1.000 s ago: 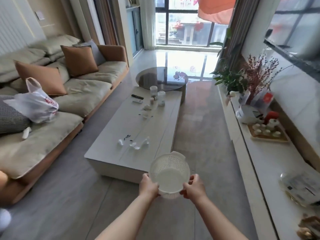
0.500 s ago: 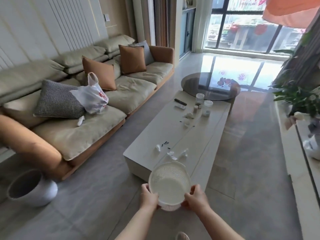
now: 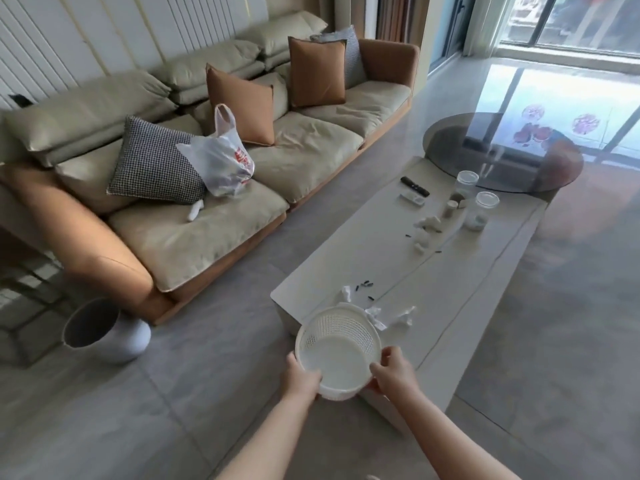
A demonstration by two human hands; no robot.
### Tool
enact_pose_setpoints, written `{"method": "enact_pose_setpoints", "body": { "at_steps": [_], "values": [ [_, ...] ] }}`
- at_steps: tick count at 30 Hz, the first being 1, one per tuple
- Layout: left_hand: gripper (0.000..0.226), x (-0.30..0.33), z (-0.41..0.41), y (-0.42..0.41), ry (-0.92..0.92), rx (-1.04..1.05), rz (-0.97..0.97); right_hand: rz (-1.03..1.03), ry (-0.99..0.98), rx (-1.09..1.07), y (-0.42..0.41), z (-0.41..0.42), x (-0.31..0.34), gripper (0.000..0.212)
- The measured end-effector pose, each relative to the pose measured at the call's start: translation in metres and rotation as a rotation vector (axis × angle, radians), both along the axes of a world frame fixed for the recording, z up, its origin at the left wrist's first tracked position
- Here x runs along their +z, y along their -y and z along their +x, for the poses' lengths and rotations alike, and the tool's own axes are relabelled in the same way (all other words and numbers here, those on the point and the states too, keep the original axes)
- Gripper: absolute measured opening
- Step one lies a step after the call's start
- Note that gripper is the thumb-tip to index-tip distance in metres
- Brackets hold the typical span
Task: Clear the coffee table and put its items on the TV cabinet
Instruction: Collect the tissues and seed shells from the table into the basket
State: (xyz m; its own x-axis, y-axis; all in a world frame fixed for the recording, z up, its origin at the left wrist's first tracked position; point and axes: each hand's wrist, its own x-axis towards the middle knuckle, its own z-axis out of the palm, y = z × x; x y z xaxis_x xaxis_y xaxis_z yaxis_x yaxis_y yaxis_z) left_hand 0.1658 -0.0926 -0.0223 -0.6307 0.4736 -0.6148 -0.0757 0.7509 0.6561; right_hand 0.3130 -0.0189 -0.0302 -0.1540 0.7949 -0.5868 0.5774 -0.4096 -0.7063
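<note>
Both hands point(image 3: 349, 379) grip white basket point(image 3: 337, 353) — crumpled tissues point(image 3: 388, 315) just beyond, on coffee table point(image 3: 450, 282).

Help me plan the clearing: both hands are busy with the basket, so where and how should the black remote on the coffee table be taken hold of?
Free one hand first. The black remote lies flat at the coffee table's far end, long and slim. Come from above and pinch its long sides mid-length; the white remote lies close on the near side.

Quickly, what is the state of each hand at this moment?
Left hand: holding the white basket by its rim, fingers curled round it.
Right hand: holding the same basket on the opposite side.
</note>
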Motion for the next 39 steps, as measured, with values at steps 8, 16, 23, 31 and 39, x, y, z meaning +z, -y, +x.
{"method": "enact_pose_setpoints", "body": {
  "at_steps": [8,16,23,31,39],
  "values": [
    [0.038,-0.023,-0.043,-0.054,0.029,0.015,0.014,-0.033,-0.017,-0.023,-0.052,-0.04,-0.013,0.015],
    [0.039,-0.049,-0.129,-0.145,-0.012,-0.138,-0.03,-0.08,-0.006,-0.212,-0.123,-0.118,-0.043,0.012],
    [0.036,-0.083,-0.193,-0.233,0.041,-0.223,-0.026,-0.129,-0.041,-0.434,-0.179,-0.179,-0.078,0.016],
    [0.047,-0.14,-0.221,-0.294,0.164,-0.217,-0.033,-0.169,-0.093,-0.558,-0.226,-0.209,-0.128,0.018],
    [0.067,-0.181,-0.22,-0.332,-0.124,-0.392,-0.095,-0.163,-0.098,-0.486,-0.261,-0.209,-0.181,0.023]
  ]
}}
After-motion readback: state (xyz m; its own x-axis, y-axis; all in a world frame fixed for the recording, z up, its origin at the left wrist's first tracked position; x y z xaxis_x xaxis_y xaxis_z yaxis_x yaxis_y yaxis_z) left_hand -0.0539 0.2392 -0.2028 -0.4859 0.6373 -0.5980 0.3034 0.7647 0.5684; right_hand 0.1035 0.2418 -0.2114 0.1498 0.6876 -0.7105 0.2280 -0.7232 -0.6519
